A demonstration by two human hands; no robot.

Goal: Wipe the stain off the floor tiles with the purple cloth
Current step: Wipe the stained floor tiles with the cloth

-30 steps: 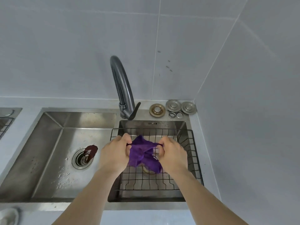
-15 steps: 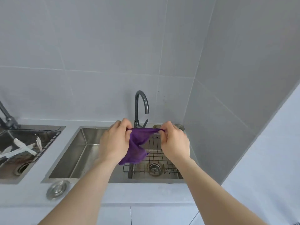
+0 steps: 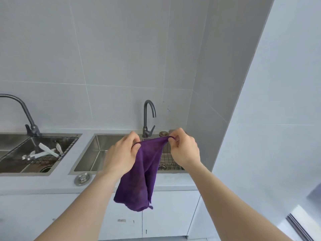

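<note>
The purple cloth (image 3: 142, 178) hangs unfolded in front of the counter, held by its top edge. My left hand (image 3: 123, 153) pinches the cloth's left corner and my right hand (image 3: 184, 150) pinches its right corner, about a hand's width apart. The cloth's lower end dangles in front of the white cabinet doors. Neither the floor tiles nor any stain on them are in view.
A steel double sink (image 3: 97, 152) with a dark tap (image 3: 147, 117) and a wire rack (image 3: 170, 159) lies behind the cloth. A second sink (image 3: 34, 153) with white utensils sits at the left. A round drain cover (image 3: 81, 179) lies on the counter. A wall stands at the right.
I have stepped back from the sink and the view has risen. The cloth, bunched between my hands before, now hangs open and long in front of the cabinets.
</note>
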